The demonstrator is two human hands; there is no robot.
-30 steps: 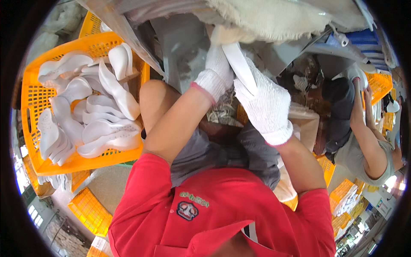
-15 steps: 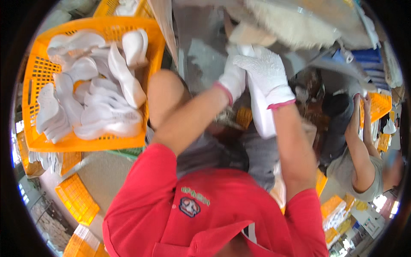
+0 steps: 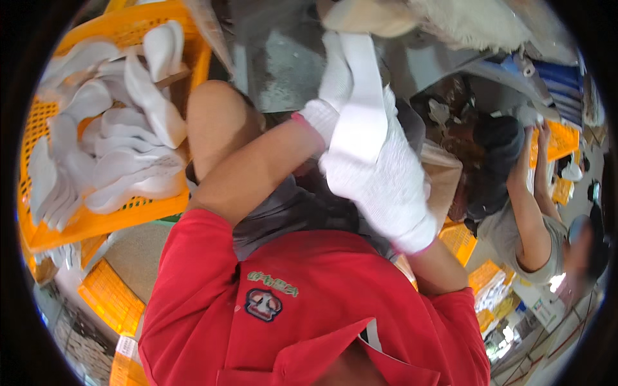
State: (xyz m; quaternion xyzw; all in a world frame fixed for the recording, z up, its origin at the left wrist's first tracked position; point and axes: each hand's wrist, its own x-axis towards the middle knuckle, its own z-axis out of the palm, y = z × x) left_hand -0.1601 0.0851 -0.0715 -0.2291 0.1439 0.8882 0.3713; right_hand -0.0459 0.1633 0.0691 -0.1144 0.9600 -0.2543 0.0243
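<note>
A white shoe sole stands between my gloved hands, its far end close to a rounded beige wheel-like part; whether they touch I cannot tell. My left hand, in a white knit glove, grips the sole along its left side. Lower down, my right hand holds the near end from below and the right. Some of its fingers are hidden behind the sole. Several more white soles lie heaped in an orange plastic crate at my left.
Grey machine metal and pale fluffy material sit at the far side. A co-worker in a grey shirt is at the right, arms reaching to another orange crate. Further orange crates stand on the floor at lower left.
My right hand has come down toward me and turned, now under the sole's near end. The sole shows a broad flat face instead of hanging below the hands. The whole view has shifted.
</note>
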